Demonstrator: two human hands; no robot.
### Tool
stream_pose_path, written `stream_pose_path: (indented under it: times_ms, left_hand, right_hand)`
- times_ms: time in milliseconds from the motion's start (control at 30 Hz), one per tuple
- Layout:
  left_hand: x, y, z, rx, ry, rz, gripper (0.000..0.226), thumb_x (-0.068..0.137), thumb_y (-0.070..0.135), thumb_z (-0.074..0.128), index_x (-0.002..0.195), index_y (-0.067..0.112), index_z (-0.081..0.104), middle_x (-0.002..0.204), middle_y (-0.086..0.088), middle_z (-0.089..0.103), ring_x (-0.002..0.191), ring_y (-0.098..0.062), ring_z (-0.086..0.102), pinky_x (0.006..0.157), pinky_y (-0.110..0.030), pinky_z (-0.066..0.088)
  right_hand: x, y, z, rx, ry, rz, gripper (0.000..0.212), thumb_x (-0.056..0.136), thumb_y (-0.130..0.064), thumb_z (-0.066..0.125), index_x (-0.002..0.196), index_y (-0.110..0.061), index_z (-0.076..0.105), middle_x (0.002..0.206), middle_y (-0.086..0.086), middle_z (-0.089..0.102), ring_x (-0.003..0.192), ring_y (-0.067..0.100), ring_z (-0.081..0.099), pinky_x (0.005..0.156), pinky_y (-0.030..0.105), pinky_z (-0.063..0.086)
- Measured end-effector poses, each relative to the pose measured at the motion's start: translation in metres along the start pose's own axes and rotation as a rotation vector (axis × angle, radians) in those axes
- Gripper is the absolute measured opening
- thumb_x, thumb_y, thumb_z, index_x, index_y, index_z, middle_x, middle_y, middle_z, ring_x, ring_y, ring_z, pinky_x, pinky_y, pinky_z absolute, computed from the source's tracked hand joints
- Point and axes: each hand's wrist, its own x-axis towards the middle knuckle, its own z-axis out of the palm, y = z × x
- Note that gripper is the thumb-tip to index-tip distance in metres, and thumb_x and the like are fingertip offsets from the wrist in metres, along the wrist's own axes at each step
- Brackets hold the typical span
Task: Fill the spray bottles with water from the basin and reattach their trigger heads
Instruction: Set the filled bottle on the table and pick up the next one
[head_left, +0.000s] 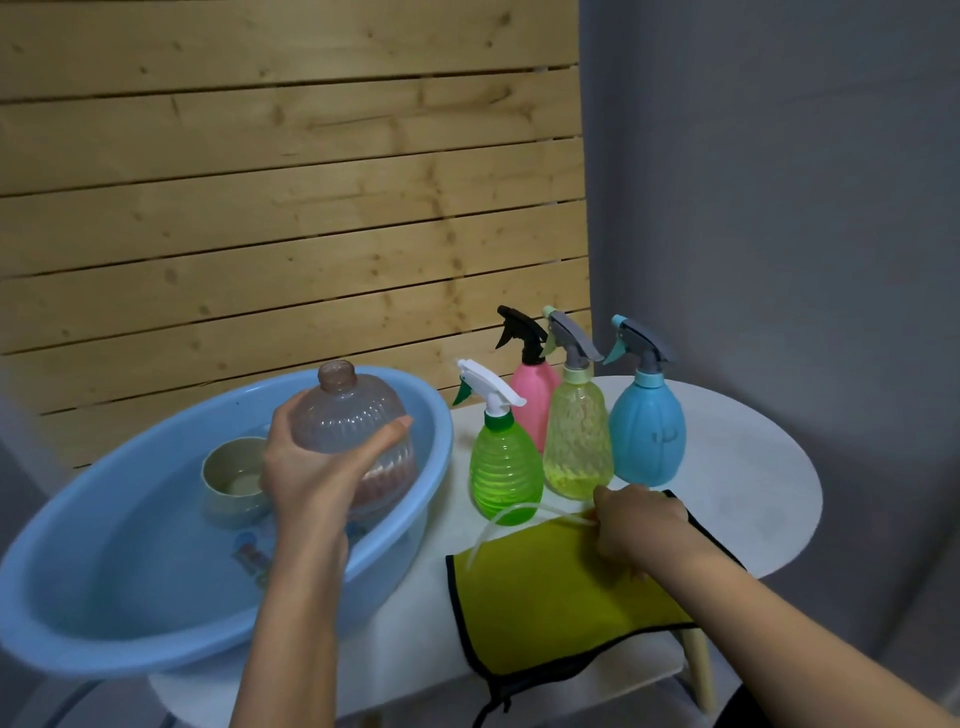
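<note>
The left hand (306, 467) is gripping a headless, clear pinkish ribbed plastic bottle (353, 415) above the water-filled, light-blue oval plastic basin (439, 441). The right hand (639, 525), curled, is pinching a thin translucent tube (477, 545) on a black-edged yellow cloth (545, 597). Both are sitting on a round white table (753, 467) - a pale wooden slat wall (260, 208) and plain grey wall (779, 208) are standing behind.

Dim soft light, slight blur, edges warped

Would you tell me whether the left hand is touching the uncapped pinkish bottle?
Touching: the head view shows the left hand wrapped round the uncapped bottle.
</note>
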Motion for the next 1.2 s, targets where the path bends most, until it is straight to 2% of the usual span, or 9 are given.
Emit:
stream_pose_path:
  times_ms: [133, 300, 500, 733, 833, 900, 1033, 1100, 1200]
  left_hand:
    - [0.001, -0.001, 0.000, -0.001, 0.000, 0.006, 0.080, 0.029, 0.032, 0.094, 0.100, 0.042, 0.060, 0.103, 0.008, 0.068, 0.094, -0.015, 0.067, 0.083, -0.044, 0.057]
    - [0.002, -0.001, 0.001, -0.018, -0.002, -0.008, 0.086, 0.020, 0.038, 0.092, 0.101, 0.041, 0.060, 0.104, 0.006, 0.069, 0.094, -0.017, 0.068, 0.079, -0.042, 0.058]
    - [0.002, -0.002, -0.001, -0.011, -0.014, -0.011, 0.074, 0.034, 0.024, 0.096, 0.096, 0.042, 0.060, 0.103, 0.006, 0.068, 0.095, -0.016, 0.067, 0.074, -0.037, 0.058]
    - [-0.001, 0.000, -0.001, 0.011, -0.005, 0.005, 0.075, 0.039, 0.018, 0.096, 0.099, 0.040, 0.059, 0.103, 0.006, 0.068, 0.093, -0.014, 0.067, 0.080, -0.038, 0.057]
    - [-0.002, 0.003, -0.001, 0.011, -0.006, -0.001, 0.074, 0.040, 0.016, 0.096, 0.100, 0.039, 0.059, 0.102, 0.006, 0.067, 0.094, -0.015, 0.067, 0.079, -0.038, 0.058]
    - [-0.004, 0.005, -0.001, 0.011, -0.019, 0.005, 0.070, 0.043, 0.013, 0.095, 0.097, 0.038, 0.058, 0.100, 0.007, 0.066, 0.092, -0.012, 0.066, 0.071, -0.030, 0.056]
    - [-0.007, 0.009, 0.001, 0.000, -0.041, 0.003, 0.067, 0.048, 0.006, 0.092, 0.095, 0.036, 0.055, 0.093, 0.013, 0.063, 0.081, -0.002, 0.062, 0.053, -0.013, 0.048]
    - [-0.008, 0.010, 0.001, 0.003, -0.046, 0.001, 0.065, 0.049, 0.006, 0.092, 0.093, 0.037, 0.055, 0.091, 0.016, 0.061, 0.079, 0.002, 0.060, 0.056, -0.015, 0.048]
    - [-0.008, 0.010, 0.000, -0.002, -0.052, 0.004, 0.067, 0.049, 0.005, 0.092, 0.096, 0.036, 0.055, 0.091, 0.017, 0.061, 0.078, 0.004, 0.059, 0.057, -0.014, 0.047]
  right_hand:
    - [0.004, 0.002, -0.002, 0.029, 0.065, 0.027, 0.043, 0.098, -0.011, 0.041, 0.140, -0.015, 0.036, 0.137, 0.008, 0.045, 0.126, 0.025, 0.047, 0.092, 0.032, 0.042]
    - [0.007, 0.002, -0.001, 0.081, 0.099, 0.013, 0.057, 0.095, -0.006, 0.043, 0.147, -0.018, 0.020, 0.133, 0.013, 0.042, 0.120, 0.027, 0.049, 0.088, 0.032, 0.044]
    - [0.012, 0.000, 0.005, 0.075, 0.117, 0.032, 0.064, 0.095, -0.011, 0.045, 0.149, -0.020, 0.011, 0.134, 0.013, 0.038, 0.119, 0.027, 0.049, 0.082, 0.031, 0.041]
    - [0.000, -0.004, -0.006, 0.127, 0.200, -0.022, 0.045, 0.095, -0.009, 0.046, 0.136, -0.022, 0.032, 0.135, 0.012, 0.026, 0.105, 0.025, 0.055, 0.070, 0.030, 0.037]
    - [-0.007, -0.003, -0.015, 0.218, 0.330, -0.131, 0.035, 0.090, -0.002, 0.052, 0.123, -0.016, 0.045, 0.137, 0.012, 0.022, 0.084, 0.027, 0.050, 0.069, 0.032, 0.037]
    - [-0.008, -0.001, -0.016, 0.312, 0.465, -0.259, 0.030, 0.091, -0.002, 0.051, 0.118, -0.014, 0.048, 0.133, 0.011, 0.024, 0.074, 0.023, 0.043, 0.067, 0.032, 0.036]
    - [0.001, -0.003, -0.015, 0.428, 0.714, -0.506, 0.017, 0.096, -0.016, 0.050, 0.113, -0.014, 0.052, 0.125, 0.007, 0.030, 0.090, 0.024, 0.047, 0.070, 0.028, 0.035]
    - [0.008, -0.007, -0.014, 0.421, 0.806, -0.573, 0.023, 0.092, -0.008, 0.057, 0.112, -0.018, 0.051, 0.130, 0.006, 0.030, 0.099, 0.026, 0.051, 0.071, 0.031, 0.045]
    - [0.012, -0.010, -0.016, 0.425, 0.919, -0.614, 0.038, 0.085, 0.004, 0.061, 0.112, -0.020, 0.049, 0.130, 0.002, 0.031, 0.095, 0.023, 0.052, 0.070, 0.035, 0.052]
